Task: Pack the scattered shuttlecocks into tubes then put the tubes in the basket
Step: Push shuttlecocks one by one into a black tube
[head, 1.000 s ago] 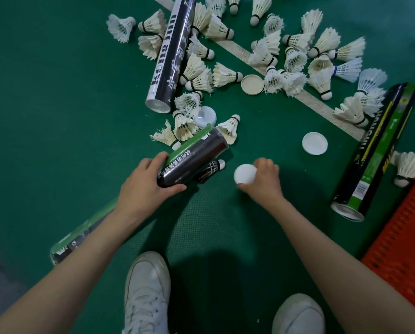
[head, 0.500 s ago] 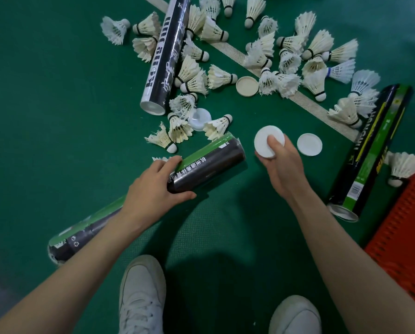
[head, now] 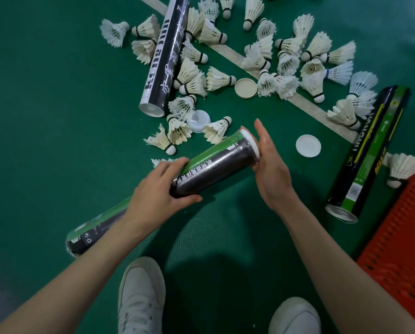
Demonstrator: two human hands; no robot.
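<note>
My left hand (head: 157, 192) grips a black and green tube (head: 216, 165) round its middle and holds it slanted above the floor. A white cap (head: 251, 143) sits on the tube's far end. My right hand (head: 270, 165) presses its flat palm against that cap, fingers straight. Several white shuttlecocks (head: 283, 61) lie scattered on the green floor beyond. A black tube (head: 164, 56) lies at the top, and another black and green tube (head: 368, 153) lies at the right. The orange basket (head: 399, 242) stands at the lower right.
Loose caps lie on the floor: a white one (head: 308, 145), a cream one (head: 246, 88) and a clear one (head: 198, 120). A white court line (head: 305, 104) crosses under the shuttlecocks. My white shoes (head: 140, 295) are at the bottom.
My right hand picked a white cap off the floor, carried it to the tube's far end and now presses it on. My left hand tilted the tube up slightly.
</note>
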